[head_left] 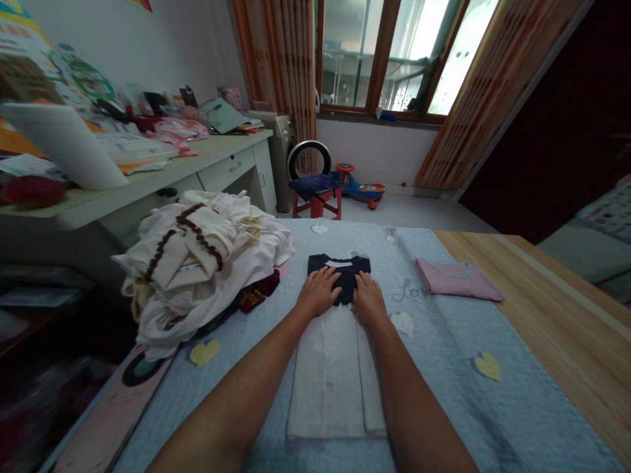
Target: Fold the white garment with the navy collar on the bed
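A garment with a navy top part (348, 289) and a long white lower part (328, 387) lies flat in a narrow strip, its neckline away from me. My left hand (319, 289) rests on the left side of the navy part, fingers stretched and thumb apart. On the right side of the same part lies my right hand (369, 295), its fingers extended over the cloth. Both palms face down, near where navy meets white. A pink folded shirt (458, 279) with a grey-blue neckline lies farther right.
A heap of white clothes (211, 256) with brown trim is piled on the left of the blue heart-patterned cloth (434, 387). A pink flat box (118, 407) lies below it. Bare wood (566, 309) borders the right. Behind stand a cluttered desk (236, 164) and a red stool (317, 205).
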The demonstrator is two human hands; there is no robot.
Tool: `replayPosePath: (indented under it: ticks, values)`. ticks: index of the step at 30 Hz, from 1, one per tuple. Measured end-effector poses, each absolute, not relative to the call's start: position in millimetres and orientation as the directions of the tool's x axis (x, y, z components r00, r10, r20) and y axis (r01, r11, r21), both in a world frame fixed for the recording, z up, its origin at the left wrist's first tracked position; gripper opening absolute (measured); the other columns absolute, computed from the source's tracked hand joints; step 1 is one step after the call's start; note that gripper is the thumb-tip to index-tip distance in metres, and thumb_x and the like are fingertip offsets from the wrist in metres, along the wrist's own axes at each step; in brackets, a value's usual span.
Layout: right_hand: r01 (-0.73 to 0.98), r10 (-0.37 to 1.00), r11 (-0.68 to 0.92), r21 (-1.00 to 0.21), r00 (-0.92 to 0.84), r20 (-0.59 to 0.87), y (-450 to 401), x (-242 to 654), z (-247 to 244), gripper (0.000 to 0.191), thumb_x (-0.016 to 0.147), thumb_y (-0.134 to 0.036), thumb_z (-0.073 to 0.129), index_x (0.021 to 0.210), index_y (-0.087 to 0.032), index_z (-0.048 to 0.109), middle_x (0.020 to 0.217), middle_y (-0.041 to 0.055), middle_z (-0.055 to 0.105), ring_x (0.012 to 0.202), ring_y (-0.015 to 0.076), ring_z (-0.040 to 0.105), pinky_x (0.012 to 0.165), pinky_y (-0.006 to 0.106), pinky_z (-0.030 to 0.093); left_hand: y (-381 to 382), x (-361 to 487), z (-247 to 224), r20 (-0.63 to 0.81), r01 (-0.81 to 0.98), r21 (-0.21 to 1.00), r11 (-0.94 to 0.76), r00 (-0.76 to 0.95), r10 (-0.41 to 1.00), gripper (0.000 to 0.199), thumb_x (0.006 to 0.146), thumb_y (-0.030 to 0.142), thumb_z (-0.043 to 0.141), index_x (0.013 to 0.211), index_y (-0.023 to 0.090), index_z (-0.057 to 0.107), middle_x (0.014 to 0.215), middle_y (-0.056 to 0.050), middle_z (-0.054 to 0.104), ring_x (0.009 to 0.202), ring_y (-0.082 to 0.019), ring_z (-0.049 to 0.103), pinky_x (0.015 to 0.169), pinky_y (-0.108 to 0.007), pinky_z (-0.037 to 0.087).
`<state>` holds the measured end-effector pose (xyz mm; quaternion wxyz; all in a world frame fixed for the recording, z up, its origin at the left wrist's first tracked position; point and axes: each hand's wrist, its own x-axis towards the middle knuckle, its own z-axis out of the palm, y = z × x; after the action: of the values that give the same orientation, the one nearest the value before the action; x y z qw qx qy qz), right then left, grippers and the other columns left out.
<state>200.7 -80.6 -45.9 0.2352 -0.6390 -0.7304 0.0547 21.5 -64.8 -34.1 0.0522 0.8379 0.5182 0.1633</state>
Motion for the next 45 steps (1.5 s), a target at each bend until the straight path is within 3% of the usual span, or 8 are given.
replayPosePath:
  ticks: [5, 17, 23, 26, 30, 35, 39, 45]
  values:
    - [0.935, 0.969, 0.188, -0.300, -0.128, 0.210, -84.0, 197.9, -45.9, 0.050, 0.094, -0.021, 0.044, 0.142, -0.010, 0.049, 0.153, 0.0197, 0.041, 0.144, 0.0317, 0.033, 0.117, 0.049, 0.024, -63.9, 21.7, -36.0, 0.215, 0.853, 0.255, -0.455, 0.409, 0.887, 0.047, 0.098, 0.042, 0.044, 0.142, 0.025, 0.049, 0.155, -0.005, 0.043, 0.145, -0.026, 0.033, 0.118, -0.049, 0.027]
    - [0.938, 0.966, 0.216, -0.271, -0.166, 0.196, -98.4, 178.2, -39.3, 0.063, 0.098, -0.042, 0.042, 0.148, -0.003, 0.039, 0.156, 0.0260, 0.032, 0.148, 0.0357, 0.025, 0.118, 0.050, 0.020, -65.1, 21.9, -35.9, 0.219, 0.860, 0.219, -0.460, 0.416, 0.882, 0.047, 0.099, 0.040, 0.043, 0.144, 0.024, 0.048, 0.156, -0.005, 0.041, 0.145, -0.026, 0.034, 0.119, -0.047, 0.027]
    - [0.948, 0.969, 0.230, -0.222, -0.202, 0.143, -98.7, 177.3, -35.7, 0.059, 0.096, -0.028, 0.039, 0.148, 0.000, 0.038, 0.157, 0.0252, 0.031, 0.147, 0.0337, 0.027, 0.118, 0.049, 0.022, -65.0, 21.6, -34.6, 0.202, 0.864, 0.206, -0.459, 0.422, 0.884, 0.045, 0.101, 0.037, 0.039, 0.144, 0.024, 0.048, 0.157, -0.005, 0.041, 0.146, -0.025, 0.033, 0.119, -0.048, 0.027]
    - [0.923, 0.961, 0.262, -0.282, -0.221, 0.169, -94.5, 178.2, -37.6, 0.057, 0.090, -0.018, 0.039, 0.144, 0.001, 0.043, 0.153, 0.0229, 0.040, 0.145, 0.0298, 0.033, 0.118, 0.044, 0.026, -64.4, 20.9, -35.9, 0.204, 0.862, 0.208, -0.462, 0.424, 0.882, 0.045, 0.102, 0.035, 0.038, 0.144, 0.024, 0.048, 0.157, -0.005, 0.041, 0.146, -0.024, 0.033, 0.119, -0.047, 0.028]
    - [0.822, 0.932, 0.336, -0.460, -0.222, 0.286, -86.1, 181.1, -42.9, 0.058, 0.079, -0.009, 0.040, 0.135, -0.005, 0.055, 0.141, 0.0178, 0.056, 0.134, 0.0245, 0.048, 0.114, 0.039, 0.035, -64.3, 20.3, -37.8, 0.225, 0.859, 0.204, -0.469, 0.425, 0.877, 0.045, 0.102, 0.035, 0.038, 0.144, 0.024, 0.047, 0.156, -0.004, 0.041, 0.146, -0.024, 0.032, 0.118, -0.047, 0.028]
    - [0.660, 0.898, 0.302, -0.688, 0.044, 0.437, -77.9, 192.6, -41.9, 0.043, 0.076, -0.009, 0.039, 0.106, -0.015, 0.069, 0.101, 0.0098, 0.072, 0.093, 0.0201, 0.065, 0.090, 0.034, 0.050, -65.4, 20.2, -36.6, 0.235, 0.858, 0.203, -0.471, 0.424, 0.874, 0.044, 0.101, 0.034, 0.040, 0.143, 0.024, 0.048, 0.156, -0.005, 0.042, 0.146, -0.024, 0.034, 0.118, -0.047, 0.029]
    - [0.679, 0.855, 0.246, -0.692, 0.185, 0.485, -75.1, 202.7, -39.2, 0.031, 0.077, -0.011, 0.040, 0.090, -0.017, 0.067, 0.087, 0.0075, 0.067, 0.085, 0.0204, 0.061, 0.082, 0.032, 0.048, -65.7, 20.6, -36.1, 0.248, 0.853, 0.216, -0.475, 0.422, 0.872, 0.044, 0.100, 0.034, 0.042, 0.142, 0.022, 0.050, 0.155, -0.006, 0.044, 0.144, -0.025, 0.036, 0.117, -0.048, 0.030]
    - [0.780, 0.897, 0.187, -0.597, 0.113, 0.428, -74.4, 203.7, -43.4, 0.023, 0.076, -0.007, 0.043, 0.081, -0.020, 0.061, 0.083, 0.0047, 0.060, 0.082, 0.0190, 0.055, 0.078, 0.029, 0.042, -65.0, 19.2, -34.9, 0.290, 0.839, 0.275, -0.469, 0.393, 0.873, 0.039, 0.101, 0.031, 0.041, 0.135, 0.018, 0.055, 0.148, -0.010, 0.051, 0.139, -0.023, 0.043, 0.116, -0.044, 0.033]
